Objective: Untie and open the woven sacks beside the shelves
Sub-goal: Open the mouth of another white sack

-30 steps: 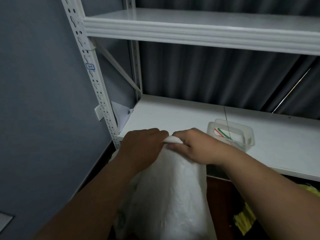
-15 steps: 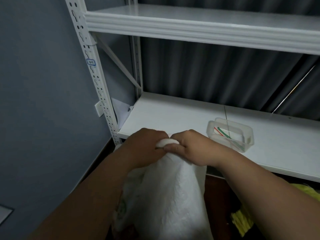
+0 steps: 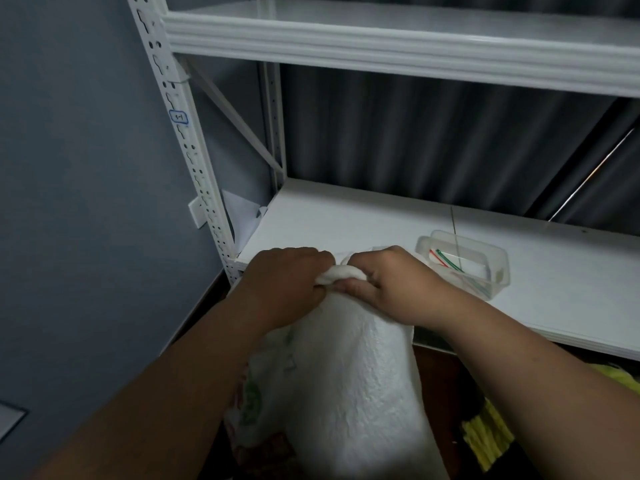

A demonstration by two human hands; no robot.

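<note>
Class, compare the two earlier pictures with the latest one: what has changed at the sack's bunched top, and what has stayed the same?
Little has changed. Both hands keep their grip on the bunched neck of the white woven sack: left hand, right hand. A little more of the neck bulges out between them. The clear plastic container has stayed on the shelf.

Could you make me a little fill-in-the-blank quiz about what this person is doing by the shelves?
1. Both hands, the left hand and the right hand, grip the bunched top of a ____ woven sack.
2. The clear plastic container sits on the ____ shelf.
3. The container lies to the ____ of the hands.
4. The sack's mouth is not yet ____.

Missing words: white; lower; right; open
</note>
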